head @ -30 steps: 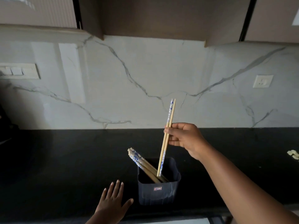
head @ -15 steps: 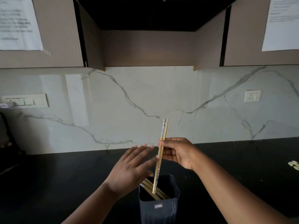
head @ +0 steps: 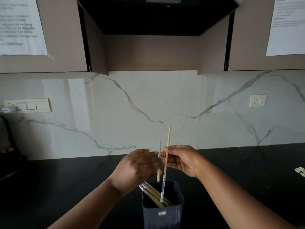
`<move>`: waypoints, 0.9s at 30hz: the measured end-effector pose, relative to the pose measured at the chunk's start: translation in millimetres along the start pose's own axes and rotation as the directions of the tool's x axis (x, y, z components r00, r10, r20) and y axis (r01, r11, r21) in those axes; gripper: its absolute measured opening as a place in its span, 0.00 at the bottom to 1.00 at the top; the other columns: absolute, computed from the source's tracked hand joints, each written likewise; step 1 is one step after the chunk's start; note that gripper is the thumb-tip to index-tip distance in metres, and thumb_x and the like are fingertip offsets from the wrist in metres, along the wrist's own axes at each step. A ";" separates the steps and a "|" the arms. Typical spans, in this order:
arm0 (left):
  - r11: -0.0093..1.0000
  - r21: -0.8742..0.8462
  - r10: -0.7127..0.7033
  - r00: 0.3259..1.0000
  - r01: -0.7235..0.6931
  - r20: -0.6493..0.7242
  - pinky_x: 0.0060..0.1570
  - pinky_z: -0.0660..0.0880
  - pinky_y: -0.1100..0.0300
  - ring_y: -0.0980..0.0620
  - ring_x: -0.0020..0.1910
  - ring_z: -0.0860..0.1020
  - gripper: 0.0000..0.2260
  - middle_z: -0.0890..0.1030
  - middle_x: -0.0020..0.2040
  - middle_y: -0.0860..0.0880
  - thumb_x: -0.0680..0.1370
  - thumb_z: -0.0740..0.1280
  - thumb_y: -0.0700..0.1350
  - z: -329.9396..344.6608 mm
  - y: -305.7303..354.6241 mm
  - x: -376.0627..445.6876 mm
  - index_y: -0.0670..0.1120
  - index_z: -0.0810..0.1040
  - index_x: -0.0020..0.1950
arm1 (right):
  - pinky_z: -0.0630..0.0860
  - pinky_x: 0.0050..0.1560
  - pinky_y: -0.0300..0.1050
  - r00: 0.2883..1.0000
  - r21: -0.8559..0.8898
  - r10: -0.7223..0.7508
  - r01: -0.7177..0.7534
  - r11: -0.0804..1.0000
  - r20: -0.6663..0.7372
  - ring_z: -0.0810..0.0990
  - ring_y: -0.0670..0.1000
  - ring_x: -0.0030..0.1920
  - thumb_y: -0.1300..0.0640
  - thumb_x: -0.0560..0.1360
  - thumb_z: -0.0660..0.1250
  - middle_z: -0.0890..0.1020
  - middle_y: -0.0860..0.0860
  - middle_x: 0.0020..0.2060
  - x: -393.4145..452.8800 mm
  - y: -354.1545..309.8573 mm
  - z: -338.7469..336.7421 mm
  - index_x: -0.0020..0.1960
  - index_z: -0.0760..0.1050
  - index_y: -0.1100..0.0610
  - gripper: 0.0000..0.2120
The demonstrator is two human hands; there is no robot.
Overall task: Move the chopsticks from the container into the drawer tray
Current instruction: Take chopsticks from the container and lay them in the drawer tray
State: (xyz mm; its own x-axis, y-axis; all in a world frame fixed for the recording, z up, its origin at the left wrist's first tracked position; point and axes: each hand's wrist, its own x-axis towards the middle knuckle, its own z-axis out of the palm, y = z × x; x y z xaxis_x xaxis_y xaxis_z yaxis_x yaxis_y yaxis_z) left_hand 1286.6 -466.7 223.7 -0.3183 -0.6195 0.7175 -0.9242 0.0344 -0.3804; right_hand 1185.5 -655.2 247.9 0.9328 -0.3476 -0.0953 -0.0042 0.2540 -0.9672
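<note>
A dark square container (head: 163, 212) stands on the black counter near the bottom edge, with several wooden chopsticks (head: 152, 193) leaning inside it. Just above it, my right hand (head: 182, 160) pinches one upright chopstick (head: 167, 151) with a blue-patterned lower end that reaches into the container's mouth. My left hand (head: 137, 168), blurred, meets it from the left, its fingertips closed on a second, lower chopstick (head: 159, 160). The drawer tray is out of view.
The black counter (head: 66, 187) runs to a marble backsplash with a switch panel (head: 28, 105) and a socket (head: 257, 100). A small pale object (head: 300, 171) lies at the right edge, and a dark shape sits far left. Cabinets and a hood hang overhead.
My left hand rose from the counter edge to the right hand. The pair held by my right hand has split, one chopstick now at the left fingertips. The view tilted upward.
</note>
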 end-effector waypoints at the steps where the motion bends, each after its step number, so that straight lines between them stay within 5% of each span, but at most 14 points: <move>1: 0.992 -0.082 -0.100 0.995 0.098 -0.026 0.59 0.74 0.60 0.55 0.56 0.81 0.09 0.84 0.56 0.53 0.78 0.66 0.42 -4.6 0.8 6.7 0.48 0.84 0.54 | 0.82 0.36 0.45 1.000 -0.006 -0.008 0.008 1.000 -0.001 0.85 0.54 0.38 0.61 0.72 0.72 0.85 0.59 0.41 -1.4 -2.7 -2.0 0.52 0.80 0.67 0.11; 2: 0.941 -0.216 -0.275 0.961 0.262 -0.032 0.56 0.76 0.61 0.57 0.53 0.82 0.07 0.84 0.54 0.55 0.78 0.67 0.43 -9.1 3.4 15.3 0.48 0.84 0.53 | 0.82 0.37 0.45 1.000 -0.021 -0.025 0.025 0.999 0.000 0.85 0.54 0.40 0.60 0.72 0.72 0.85 0.59 0.41 -2.7 -5.4 -3.5 0.52 0.80 0.67 0.12; 3: 0.784 -0.400 -0.511 0.859 0.474 0.015 0.54 0.77 0.63 0.58 0.50 0.83 0.07 0.85 0.51 0.56 0.77 0.68 0.43 -15.6 7.0 27.5 0.48 0.84 0.52 | 0.82 0.39 0.46 0.999 -0.042 -0.052 0.052 0.998 0.004 0.85 0.55 0.41 0.60 0.72 0.72 0.85 0.58 0.42 -4.4 -7.9 -4.6 0.53 0.80 0.66 0.13; 4: 0.513 -0.572 -0.716 0.687 0.640 0.127 0.53 0.78 0.62 0.58 0.47 0.83 0.07 0.85 0.48 0.56 0.76 0.70 0.44 -21.5 9.0 41.2 0.47 0.84 0.52 | 0.82 0.42 0.47 0.996 -0.066 -0.084 0.084 0.994 0.010 0.85 0.56 0.43 0.59 0.72 0.73 0.85 0.58 0.43 -6.3 -10.3 -4.9 0.54 0.80 0.65 0.13; 6: 0.021 -0.672 -0.837 0.381 0.740 0.394 0.45 0.80 0.61 0.54 0.40 0.85 0.06 0.85 0.41 0.51 0.75 0.71 0.41 -28.3 4.3 62.3 0.43 0.84 0.50 | 0.82 0.45 0.49 0.991 -0.104 -0.130 0.133 0.986 0.028 0.85 0.57 0.45 0.60 0.72 0.73 0.86 0.58 0.46 -10.3 -13.7 -2.7 0.54 0.81 0.63 0.12; 7: -0.075 -0.638 -0.825 0.312 0.766 0.471 0.40 0.80 0.63 0.53 0.38 0.85 0.04 0.85 0.40 0.49 0.75 0.71 0.41 -30.2 -0.8 68.5 0.42 0.83 0.48 | 0.82 0.46 0.50 0.989 -0.122 -0.139 0.144 0.982 0.042 0.85 0.57 0.45 0.61 0.72 0.72 0.86 0.58 0.46 -12.4 -14.5 -0.2 0.53 0.82 0.62 0.10; 13: -0.173 -0.525 -0.767 0.220 0.834 0.602 0.39 0.82 0.61 0.47 0.40 0.86 0.08 0.86 0.44 0.44 0.74 0.73 0.43 -25.4 -9.1 73.4 0.40 0.83 0.50 | 0.83 0.46 0.49 0.991 -0.330 -0.115 0.133 0.935 0.072 0.86 0.53 0.42 0.63 0.72 0.72 0.87 0.57 0.42 -16.7 -2.8 17.5 0.50 0.82 0.61 0.06; 20: -0.237 -0.484 -0.753 0.156 0.842 0.640 0.40 0.82 0.56 0.46 0.39 0.86 0.08 0.86 0.42 0.44 0.72 0.75 0.42 -15.7 -6.0 68.7 0.40 0.83 0.49 | 0.83 0.47 0.50 0.993 -0.361 -0.093 0.113 0.926 0.074 0.86 0.54 0.43 0.63 0.72 0.72 0.86 0.58 0.44 -17.3 9.4 15.6 0.51 0.82 0.63 0.08; 25: -0.208 -0.461 -0.743 0.168 0.863 0.648 0.45 0.82 0.53 0.45 0.41 0.85 0.12 0.86 0.44 0.44 0.73 0.74 0.47 -8.2 -6.0 61.9 0.40 0.82 0.50 | 0.83 0.43 0.46 0.990 -0.364 -0.110 0.133 0.922 0.082 0.86 0.51 0.40 0.64 0.73 0.72 0.86 0.56 0.42 -18.7 17.9 12.6 0.53 0.81 0.62 0.09; 27: -0.082 -0.400 -0.792 0.184 0.913 0.582 0.47 0.81 0.51 0.45 0.41 0.84 0.18 0.85 0.43 0.45 0.73 0.71 0.57 -2.6 -5.6 55.7 0.41 0.82 0.48 | 0.83 0.43 0.45 0.991 -0.377 -0.112 0.131 0.917 0.073 0.85 0.50 0.39 0.64 0.73 0.72 0.86 0.55 0.42 -18.4 24.5 10.0 0.53 0.81 0.61 0.09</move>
State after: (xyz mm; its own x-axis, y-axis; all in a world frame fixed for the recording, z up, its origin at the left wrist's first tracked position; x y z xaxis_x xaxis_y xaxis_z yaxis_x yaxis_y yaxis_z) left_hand 1273.5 -499.3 267.3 0.7962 -0.5978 0.0934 -0.2993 -0.2550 0.9194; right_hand 1171.8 -633.6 228.2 0.9511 -0.3073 0.0312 -0.0172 -0.1535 -0.9880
